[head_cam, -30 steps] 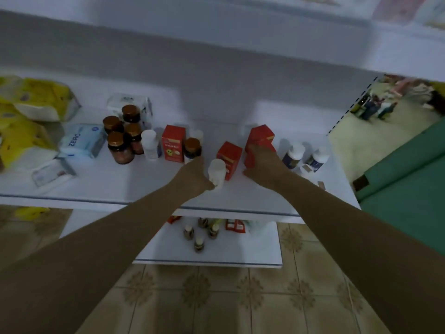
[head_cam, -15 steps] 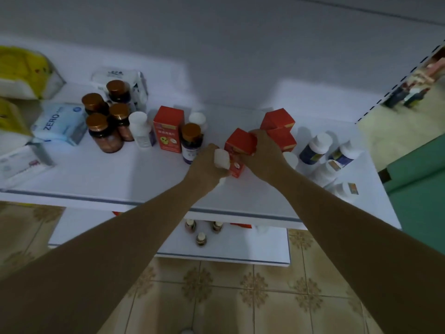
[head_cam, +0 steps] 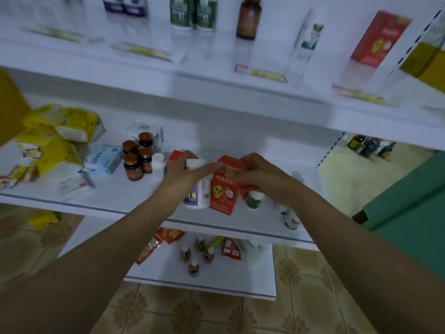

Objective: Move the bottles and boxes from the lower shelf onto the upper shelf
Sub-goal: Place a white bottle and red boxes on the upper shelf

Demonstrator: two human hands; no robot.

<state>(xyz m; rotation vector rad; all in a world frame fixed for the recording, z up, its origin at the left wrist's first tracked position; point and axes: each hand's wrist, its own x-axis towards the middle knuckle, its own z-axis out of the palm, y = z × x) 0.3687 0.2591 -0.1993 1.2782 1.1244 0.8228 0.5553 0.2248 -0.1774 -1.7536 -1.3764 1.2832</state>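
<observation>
We are observing: left hand (head_cam: 183, 173) grip wrapping white bottle (head_cam: 198, 195), right hand (head_cam: 263, 175) grip pinching red box (head_cam: 222, 195), both close to middle shelf (head_cam: 101, 191) front edge; upper shelf (head_cam: 212, 59) showing bare stretch above.

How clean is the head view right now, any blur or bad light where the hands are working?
Head view: dim, bluish light with no glare; the upper shelf and its goods are smeared by motion blur, labels unreadable; the left hand on the white bottle and the right hand on the red box are soft but recognisable; the brown bottles beside them look sharper.
</observation>
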